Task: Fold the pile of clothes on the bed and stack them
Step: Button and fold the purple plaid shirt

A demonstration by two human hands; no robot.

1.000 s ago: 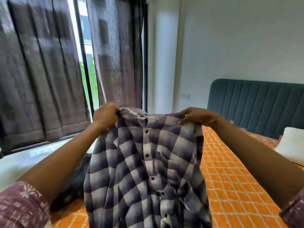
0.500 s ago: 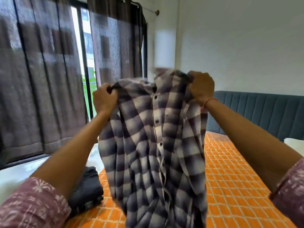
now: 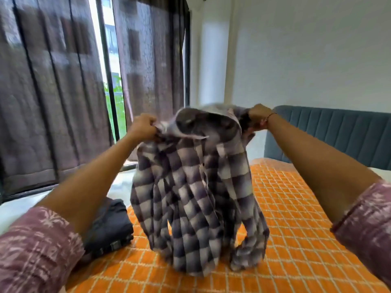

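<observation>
Fingers of left hand (image 3: 142, 127) and right hand (image 3: 258, 116) clutching limp checked flannel shirt (image 3: 196, 193) shoulders

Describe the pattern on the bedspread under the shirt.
The bedspread is orange with a thin white grid of squares, clearest in the head view.

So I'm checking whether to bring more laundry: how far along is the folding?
Done: one dark folded garment lies on the orange bedspread. In hand: the left hand and right hand grip the checked shirt near its collar, unfolded, hem at the bed. Left: fold and stack it; no other unfolded clothes are in view.
</observation>
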